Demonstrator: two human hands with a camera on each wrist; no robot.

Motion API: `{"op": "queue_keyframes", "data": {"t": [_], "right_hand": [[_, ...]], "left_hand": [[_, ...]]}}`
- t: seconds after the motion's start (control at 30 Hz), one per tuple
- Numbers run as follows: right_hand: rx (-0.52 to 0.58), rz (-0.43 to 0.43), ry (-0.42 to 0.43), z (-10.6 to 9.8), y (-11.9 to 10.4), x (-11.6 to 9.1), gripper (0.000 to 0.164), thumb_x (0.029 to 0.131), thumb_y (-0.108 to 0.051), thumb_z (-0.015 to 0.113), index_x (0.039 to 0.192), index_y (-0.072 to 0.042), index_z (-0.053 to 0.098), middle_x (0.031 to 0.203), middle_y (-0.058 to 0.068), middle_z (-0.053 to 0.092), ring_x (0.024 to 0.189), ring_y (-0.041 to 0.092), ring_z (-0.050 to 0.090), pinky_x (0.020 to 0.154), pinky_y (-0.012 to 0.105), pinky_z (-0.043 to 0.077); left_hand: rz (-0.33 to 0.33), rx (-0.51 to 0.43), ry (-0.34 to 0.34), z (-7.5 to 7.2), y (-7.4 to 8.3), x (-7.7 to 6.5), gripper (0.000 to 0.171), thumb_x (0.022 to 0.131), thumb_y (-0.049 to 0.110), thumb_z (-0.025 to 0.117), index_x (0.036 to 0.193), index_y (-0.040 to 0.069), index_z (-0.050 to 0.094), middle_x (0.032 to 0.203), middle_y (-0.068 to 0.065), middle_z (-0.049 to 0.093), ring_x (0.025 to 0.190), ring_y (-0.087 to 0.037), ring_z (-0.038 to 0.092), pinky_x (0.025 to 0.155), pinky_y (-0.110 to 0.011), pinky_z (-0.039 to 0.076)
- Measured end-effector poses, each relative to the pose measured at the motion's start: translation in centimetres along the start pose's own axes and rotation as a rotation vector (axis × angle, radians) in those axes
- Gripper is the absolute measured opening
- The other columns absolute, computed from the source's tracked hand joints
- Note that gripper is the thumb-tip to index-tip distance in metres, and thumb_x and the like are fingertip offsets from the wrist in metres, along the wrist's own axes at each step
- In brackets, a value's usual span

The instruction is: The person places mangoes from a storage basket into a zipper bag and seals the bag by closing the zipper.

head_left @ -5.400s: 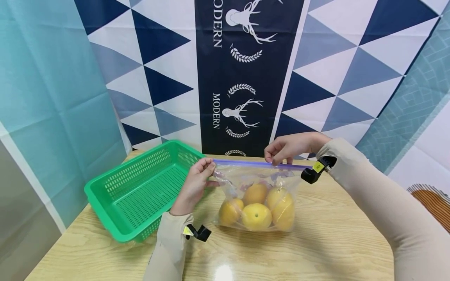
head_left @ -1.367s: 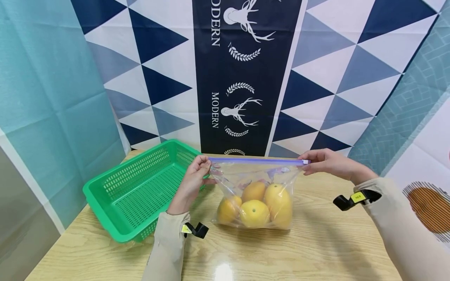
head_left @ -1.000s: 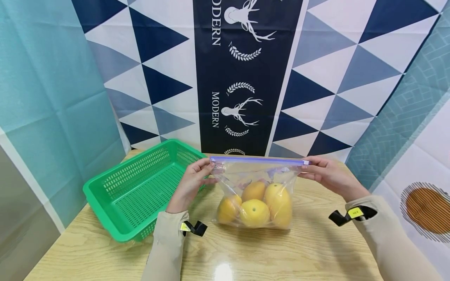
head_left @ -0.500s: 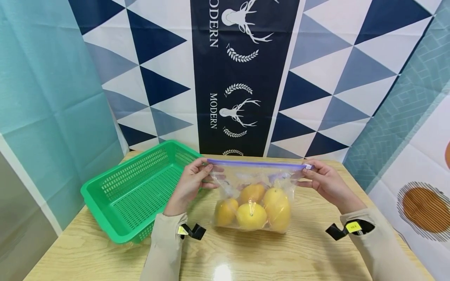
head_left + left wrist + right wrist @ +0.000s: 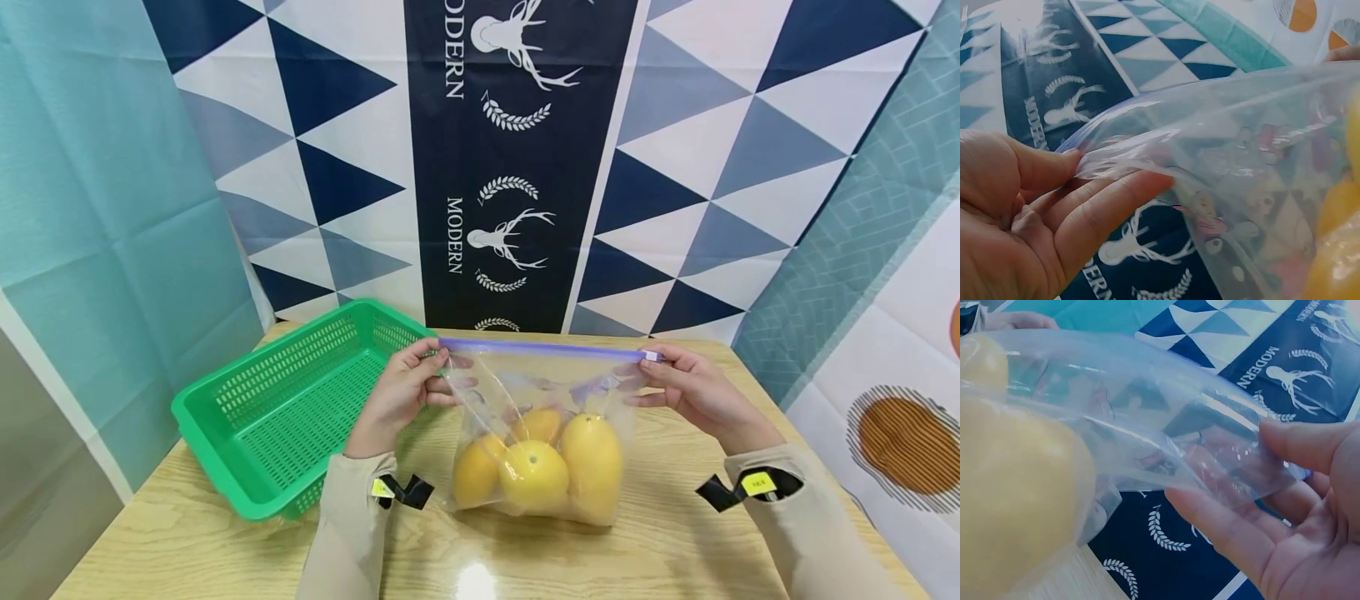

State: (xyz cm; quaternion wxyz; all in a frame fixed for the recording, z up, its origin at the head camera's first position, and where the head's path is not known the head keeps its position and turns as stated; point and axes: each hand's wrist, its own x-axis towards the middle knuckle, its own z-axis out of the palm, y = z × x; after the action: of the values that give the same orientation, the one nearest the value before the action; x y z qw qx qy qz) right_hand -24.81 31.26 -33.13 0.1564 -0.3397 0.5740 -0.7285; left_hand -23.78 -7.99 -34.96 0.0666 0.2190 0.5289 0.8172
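A clear zip bag [image 5: 540, 387] with a purple zip strip [image 5: 540, 346] holds several yellow and orange fruits [image 5: 534, 477]. My left hand [image 5: 401, 387] pinches its top left corner between thumb and fingers, as the left wrist view shows closely. At the top right corner, my right hand [image 5: 697, 387] pinches the bag beside the white slider [image 5: 651, 356]. The strip is stretched nearly straight between both hands. In the right wrist view the thumb lies on the near film, and some fingers show through the plastic behind it. Whether the bag's bottom touches the table cannot be told.
A green perforated basket [image 5: 300, 417] stands on the wooden table [image 5: 600, 567] to the left, close to my left hand. Patterned cloth [image 5: 517, 167] hangs behind the table's back edge, with more cloth at both sides.
My right hand has moved from the zip's middle to its right end, where the white slider now sits. Lately the fruits and the bag's bottom have come nearer to me. My left hand keeps its corner.
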Motion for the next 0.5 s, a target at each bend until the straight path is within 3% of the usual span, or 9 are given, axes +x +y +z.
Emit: {"op": "queue_keyframes", "data": {"t": [0.3, 0.5], "right_hand": [[0.108, 0.111, 0.125, -1.2, 1.7, 1.2, 0.033, 0.107, -0.001, 0.038, 0.103, -0.009, 0.069, 0.105, 0.007, 0.074, 0.099, 0.019, 0.071, 0.085, 0.038, 0.058], [0.184, 0.132, 0.219, -1.6, 2.9, 1.8, 0.036, 0.107, -0.003, 0.038, 0.101, -0.010, 0.073, 0.103, 0.007, 0.074, 0.098, 0.018, 0.071, 0.087, 0.038, 0.057]], "left_hand": [[-0.025, -0.082, 0.264, 0.1, -1.8, 1.5, 0.018, 0.105, 0.002, 0.045, 0.095, 0.010, 0.058, 0.093, -0.004, 0.073, 0.078, -0.019, 0.074, 0.061, -0.032, 0.060], [0.004, -0.122, 0.360, 0.0, -2.6, 2.0, 0.018, 0.103, -0.003, 0.047, 0.101, 0.008, 0.061, 0.097, -0.003, 0.065, 0.079, -0.016, 0.070, 0.066, -0.035, 0.061]]}}
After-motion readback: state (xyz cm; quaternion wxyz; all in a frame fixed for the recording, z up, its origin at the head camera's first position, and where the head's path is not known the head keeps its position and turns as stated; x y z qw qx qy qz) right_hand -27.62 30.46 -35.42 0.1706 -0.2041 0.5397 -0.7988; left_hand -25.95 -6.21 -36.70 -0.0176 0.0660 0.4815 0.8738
